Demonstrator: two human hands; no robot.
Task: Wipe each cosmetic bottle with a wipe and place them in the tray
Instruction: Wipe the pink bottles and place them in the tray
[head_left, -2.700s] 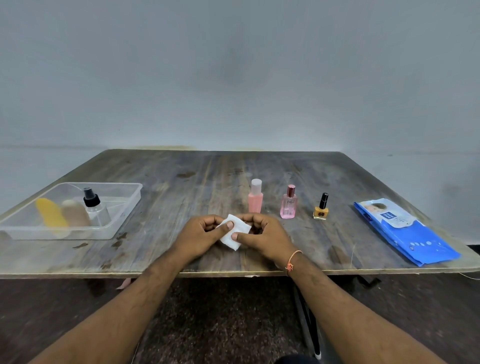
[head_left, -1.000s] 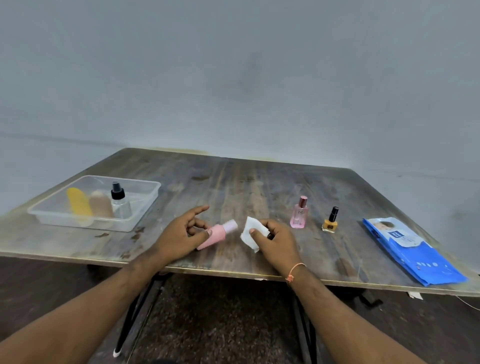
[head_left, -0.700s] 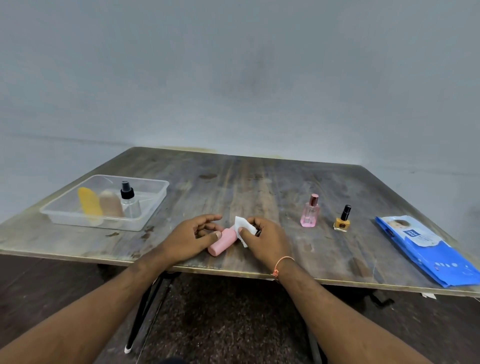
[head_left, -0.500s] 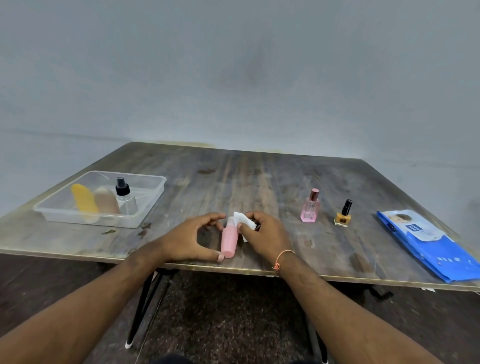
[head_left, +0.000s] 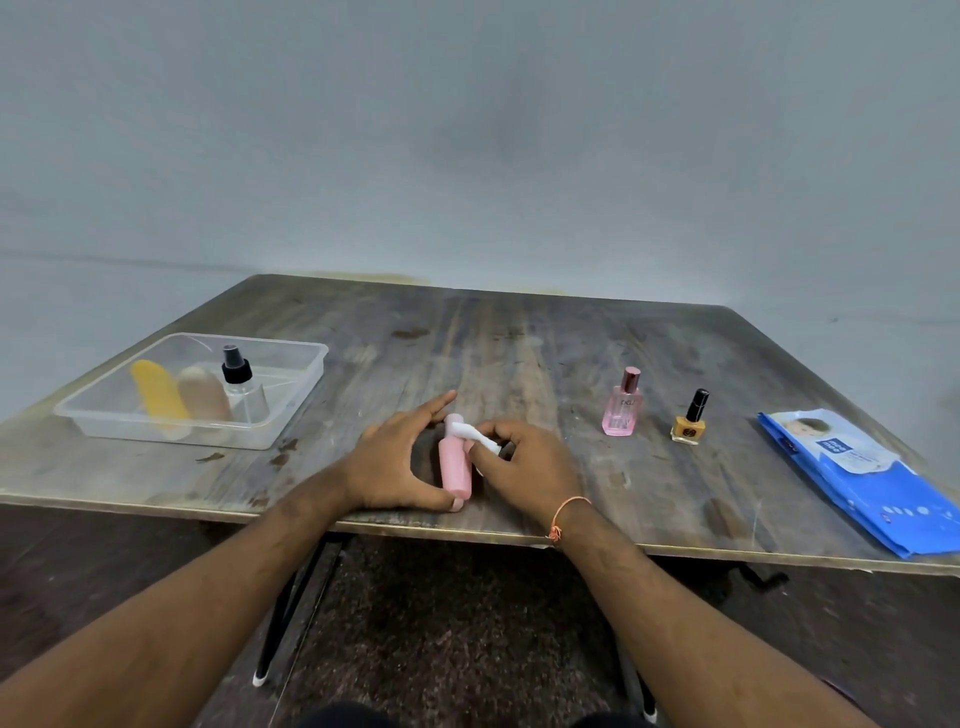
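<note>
On the near edge of the desk (head_left: 519, 364), my left hand (head_left: 387, 465) clamps the pink bottle (head_left: 454, 465) end to end, thumb at its base. My right hand (head_left: 524, 467) pinches the wipe (head_left: 467, 434) against its neck. Best I rotate it steadily, covering every side; the tray (head_left: 296, 395) waits far left.

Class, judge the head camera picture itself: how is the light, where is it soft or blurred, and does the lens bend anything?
Head view: light is dim, flat and even, with faint shadows; the tubes in the clear tray look smeared; the table edges splay out, showing wide-angle stretch; no strong glare; the pink bottle stays fairly sharp.
</note>
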